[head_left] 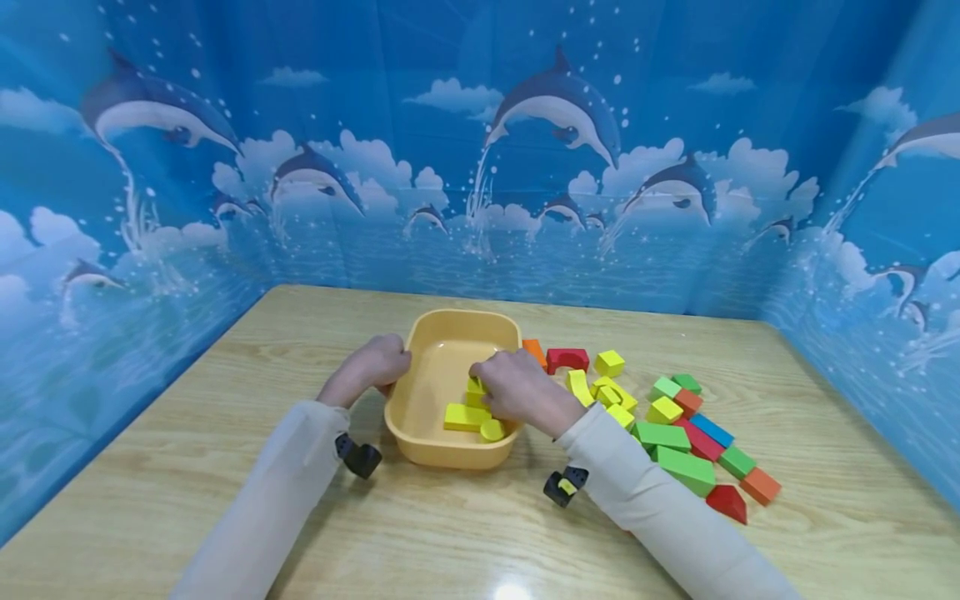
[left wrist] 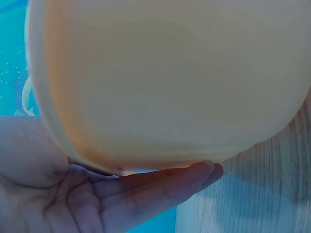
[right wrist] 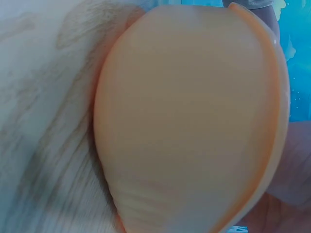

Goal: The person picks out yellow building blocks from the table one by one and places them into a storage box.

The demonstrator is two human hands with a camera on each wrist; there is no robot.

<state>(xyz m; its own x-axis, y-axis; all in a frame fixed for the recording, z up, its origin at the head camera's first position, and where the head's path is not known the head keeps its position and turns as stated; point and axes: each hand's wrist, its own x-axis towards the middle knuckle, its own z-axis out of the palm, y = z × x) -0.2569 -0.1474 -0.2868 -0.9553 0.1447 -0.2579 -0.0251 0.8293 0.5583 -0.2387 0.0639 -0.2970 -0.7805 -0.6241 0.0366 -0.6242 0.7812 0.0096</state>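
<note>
Pale sleeves (head_left: 288, 492) nearest me, tub (head_left: 427, 375) just beyond.
Left hand (head_left: 378, 362) grips its left side; right hand (head_left: 523, 387), inside over yellow blocks (head_left: 462, 417) — I can't tell if pinching — is nearer the loose blocks (head_left: 662, 436) rightward.

We see a blue printed backdrop (head_left: 420, 42) across the far side, wrapping along left and right, leaping dolphins (head_left: 551, 104), white clouds (head_left: 457, 98) and rippled water (head_left: 345, 254) across it, a pale wood-grain tabletop (head_left: 225, 417) before us, bright glare (head_left: 512, 592) on its near part.
</note>
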